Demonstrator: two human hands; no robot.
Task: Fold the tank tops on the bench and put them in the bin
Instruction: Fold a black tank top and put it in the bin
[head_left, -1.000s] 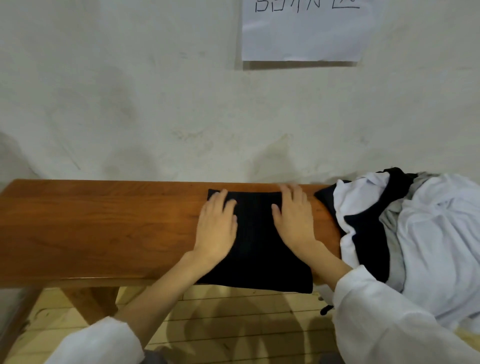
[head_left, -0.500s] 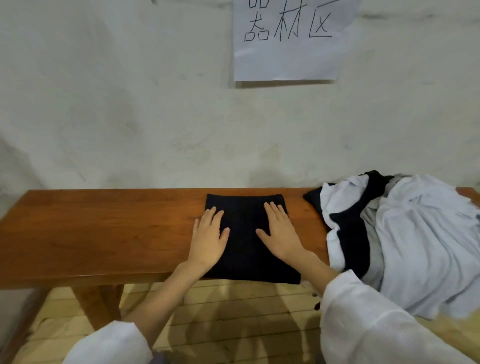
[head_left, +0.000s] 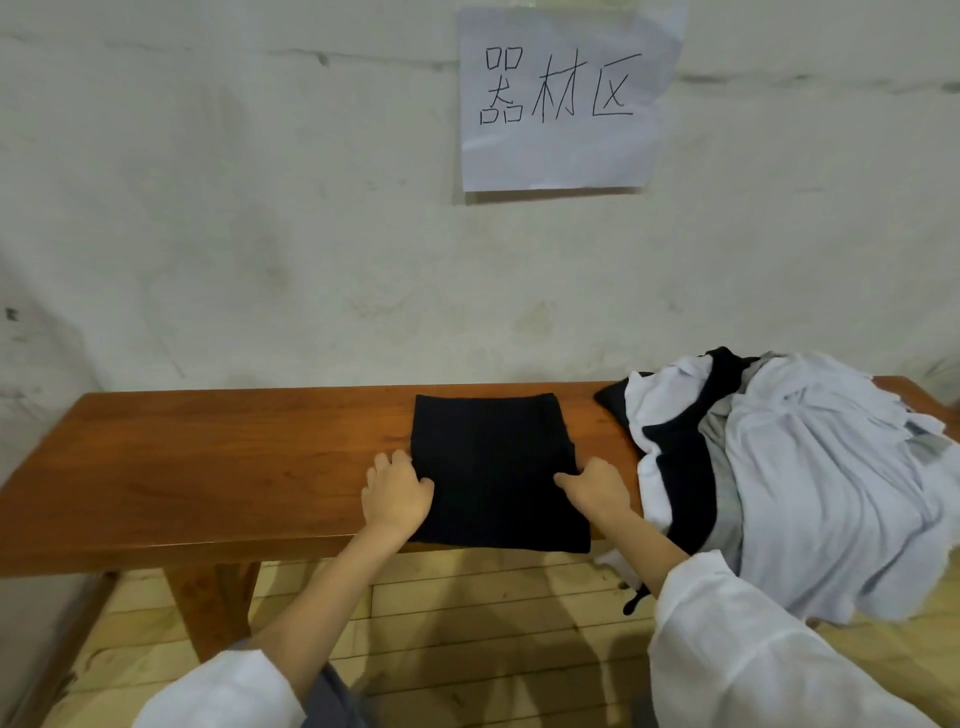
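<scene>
Item: folded black tank top (head_left: 493, 467) — flat on the table (head_left: 208, 467), its near edge at the front lip.
Left hand (head_left: 397, 493): fingers curled at its left edge, thumb on top.
Right hand (head_left: 597, 491): fingers gripping its right edge likewise.
Pile (head_left: 810, 467): unfolded tops, just beside it on the right.
Bin: not in view.
Risk: lifted by the sides only, the middle may sag and the layers slip open — or catch the pile.
</scene>
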